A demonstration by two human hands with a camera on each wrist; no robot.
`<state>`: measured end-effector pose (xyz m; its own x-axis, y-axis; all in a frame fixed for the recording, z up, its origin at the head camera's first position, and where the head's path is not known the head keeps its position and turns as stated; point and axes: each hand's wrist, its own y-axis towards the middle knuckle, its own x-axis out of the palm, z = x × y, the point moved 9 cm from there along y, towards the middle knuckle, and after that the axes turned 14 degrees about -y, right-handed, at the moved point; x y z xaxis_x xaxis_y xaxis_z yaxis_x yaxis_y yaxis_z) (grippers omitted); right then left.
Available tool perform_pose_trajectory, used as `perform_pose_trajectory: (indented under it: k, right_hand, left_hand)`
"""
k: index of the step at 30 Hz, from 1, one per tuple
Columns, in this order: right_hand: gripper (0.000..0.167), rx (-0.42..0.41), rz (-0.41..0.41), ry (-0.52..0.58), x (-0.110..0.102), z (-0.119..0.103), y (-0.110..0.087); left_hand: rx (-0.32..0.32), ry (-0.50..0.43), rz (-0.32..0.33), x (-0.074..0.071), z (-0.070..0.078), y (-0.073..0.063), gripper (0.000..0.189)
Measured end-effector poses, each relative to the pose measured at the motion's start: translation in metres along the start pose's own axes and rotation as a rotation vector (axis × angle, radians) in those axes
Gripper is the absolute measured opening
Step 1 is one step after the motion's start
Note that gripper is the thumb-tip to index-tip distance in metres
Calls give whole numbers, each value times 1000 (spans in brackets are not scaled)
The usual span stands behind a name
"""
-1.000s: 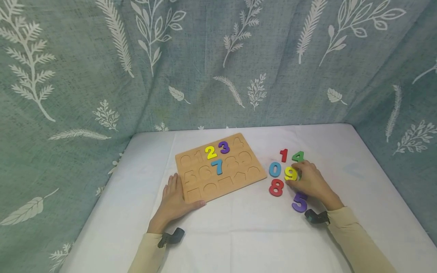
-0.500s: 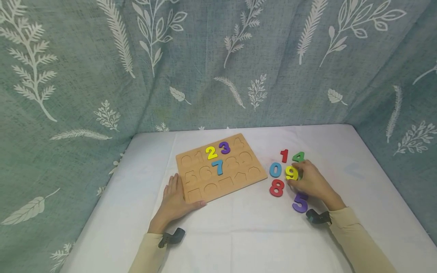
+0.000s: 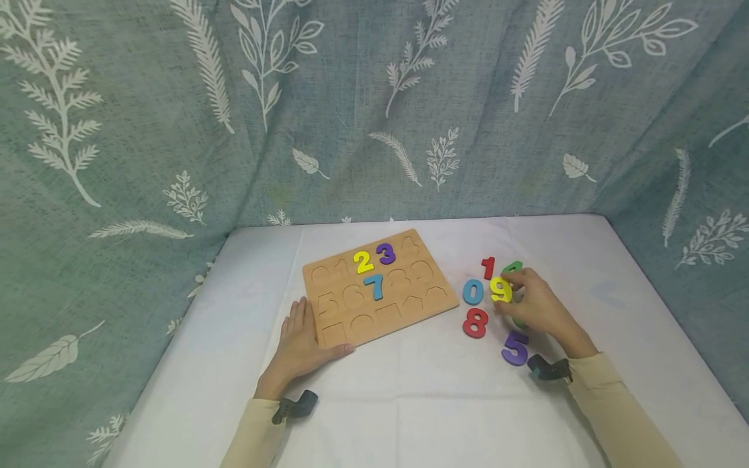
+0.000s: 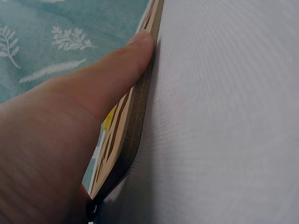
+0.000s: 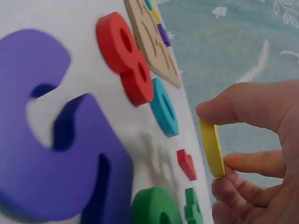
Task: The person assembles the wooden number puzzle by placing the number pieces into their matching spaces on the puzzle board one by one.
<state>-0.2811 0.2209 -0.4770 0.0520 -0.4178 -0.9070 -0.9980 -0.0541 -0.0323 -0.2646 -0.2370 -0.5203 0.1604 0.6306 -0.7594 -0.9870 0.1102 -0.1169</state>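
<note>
My right hand [image 3: 538, 305] pinches a yellow number 9 [image 3: 500, 290] between thumb and fingertips. In the right wrist view the yellow 9 [image 5: 212, 147] stands on edge, raised off the white cloth. My left hand [image 3: 301, 344] rests at the near left corner of a wooden number board [image 3: 404, 316], its fingers straight along the left side. The thumb [image 4: 126, 60] lies along the board's front edge. A yellow 2 [image 3: 363, 262], a purple 3 [image 3: 386, 253] and a blue 7 [image 3: 374, 286] are on the board among outlined recesses.
Around my right hand lie a red 1 [image 3: 488, 268], green 4 [image 3: 513, 266], blue 0 [image 3: 465, 292], red 8 [image 3: 475, 323] and purple 5 [image 3: 515, 349]. Another green piece [image 5: 154, 207] is partly hidden under the hand. A leaf-patterned curtain [image 3: 351, 130] hangs behind the table.
My right hand has lifted the yellow 9 slightly up from the table, and more of the green piece beneath shows. My left hand and the board stay in place.
</note>
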Motion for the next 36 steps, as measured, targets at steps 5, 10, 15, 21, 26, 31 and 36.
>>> perform_pose_trajectory:
  k: [5,10,15,21,26,31,36]
  right_hand:
    - [66,-54,35,12,-9,-10,4]
    - [66,-63,34,27,-13,-18,12]
    - [66,-79,44,20,-15,-25,17]
    - [61,-102,61,28,-17,-33,22]
    - [62,-128,60,39,-18,-38,28]
    - [61,-167,78,42,-21,-44,37]
    - [63,-172,63,22,-20,-52,45]
  left_hand:
    - [-8,11,-5,1,-1,2,148]
    - [-10,18,-3,2,-3,4,149]
    - [-11,28,-7,2,-3,4,149]
    - [-8,25,-3,1,-4,4,149]
    - [-6,21,-4,1,-5,4,149]
    - [-2,17,2,1,-5,5,149]
    - [-6,17,5,2,-6,5,150]
